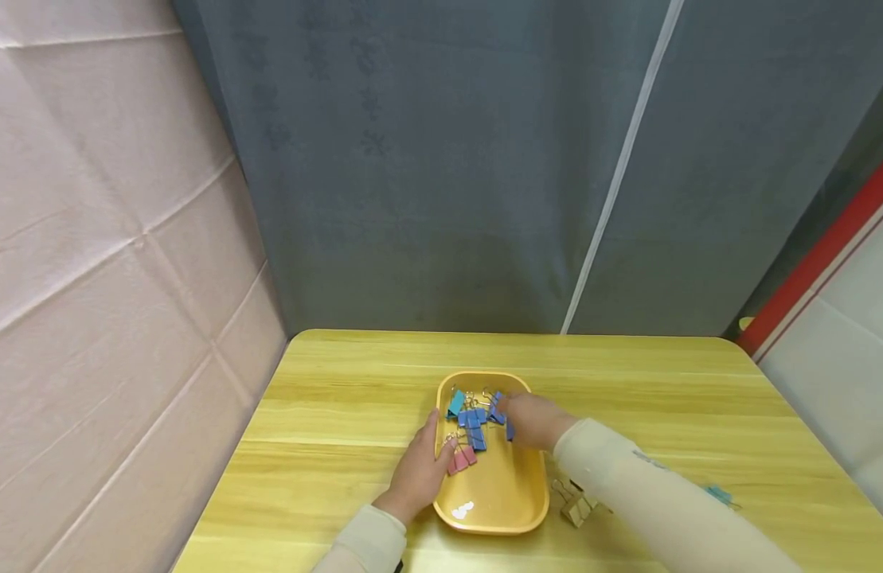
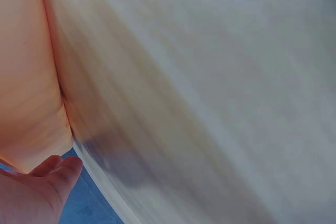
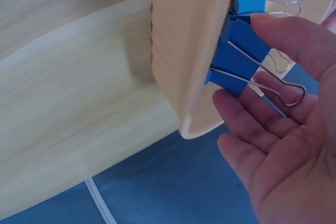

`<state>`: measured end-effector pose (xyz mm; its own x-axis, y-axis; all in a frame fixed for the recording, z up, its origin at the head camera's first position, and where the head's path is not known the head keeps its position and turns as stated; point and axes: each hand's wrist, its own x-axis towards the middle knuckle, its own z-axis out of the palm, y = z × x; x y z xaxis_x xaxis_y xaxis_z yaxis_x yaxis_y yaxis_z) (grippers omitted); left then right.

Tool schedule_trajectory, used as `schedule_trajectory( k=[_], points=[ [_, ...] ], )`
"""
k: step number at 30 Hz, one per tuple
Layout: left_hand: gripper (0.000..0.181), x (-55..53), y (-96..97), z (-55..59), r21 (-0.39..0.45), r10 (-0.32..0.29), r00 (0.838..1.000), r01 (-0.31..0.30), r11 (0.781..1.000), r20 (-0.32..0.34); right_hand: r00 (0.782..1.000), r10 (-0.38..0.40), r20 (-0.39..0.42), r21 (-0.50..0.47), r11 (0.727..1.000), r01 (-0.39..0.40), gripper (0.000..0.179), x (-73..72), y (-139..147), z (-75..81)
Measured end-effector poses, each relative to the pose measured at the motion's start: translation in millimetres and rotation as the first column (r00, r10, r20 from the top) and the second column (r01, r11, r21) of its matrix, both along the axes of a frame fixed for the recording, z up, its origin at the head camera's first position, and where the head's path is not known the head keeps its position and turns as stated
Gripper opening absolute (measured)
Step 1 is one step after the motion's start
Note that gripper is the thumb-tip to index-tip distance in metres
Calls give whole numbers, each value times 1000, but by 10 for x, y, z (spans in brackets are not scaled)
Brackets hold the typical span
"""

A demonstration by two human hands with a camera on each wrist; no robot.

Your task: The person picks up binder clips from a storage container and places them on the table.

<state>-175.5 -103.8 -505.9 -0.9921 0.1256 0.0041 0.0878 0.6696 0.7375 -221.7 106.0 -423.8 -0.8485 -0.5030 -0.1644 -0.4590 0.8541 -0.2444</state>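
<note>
A yellow-orange tray (image 1: 502, 497) lies on the table with several binder clips inside. My left hand (image 1: 417, 468) grips its left rim, the thumb over the inside and the fingers along the outer wall. A pink binder clip (image 1: 462, 459) lies beside that thumb. My right hand (image 1: 533, 419) reaches over the right rim. In the right wrist view it pinches a blue binder clip (image 3: 236, 51) between thumb and fingers, close to the tray wall, with the wire handles towards the palm. Other blue clips (image 1: 475, 436) and a teal clip (image 1: 456, 403) lie in the tray's far half.
On the wood-grain table (image 1: 326, 398), a gold binder clip (image 1: 576, 509) lies just right of the tray, partly beneath the right forearm. Farther right is a teal clip (image 1: 718, 494), partly hidden by the sleeve. A dark curtain (image 1: 427, 175) hangs behind the table.
</note>
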Motion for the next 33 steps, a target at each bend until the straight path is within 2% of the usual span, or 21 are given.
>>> schedule_trajectory(
  k=[8, 27, 33],
  points=[
    [66, -9, 23, 12, 4, -5, 1000, 5, 1000, -7, 999, -34, -32, -70, 997, 31, 50, -20, 129, 130],
    [67, -14, -8, 20, 9, -2, 1000, 2, 1000, 4, 991, -16, -131, -88, 996, 5, 46, 29, 525, 239],
    [67, -19, -24, 25, 17, 8, 1000, -8, 1000, 18, 993, -30, -116, -91, 996, 19, 47, 38, 653, 301]
  ],
)
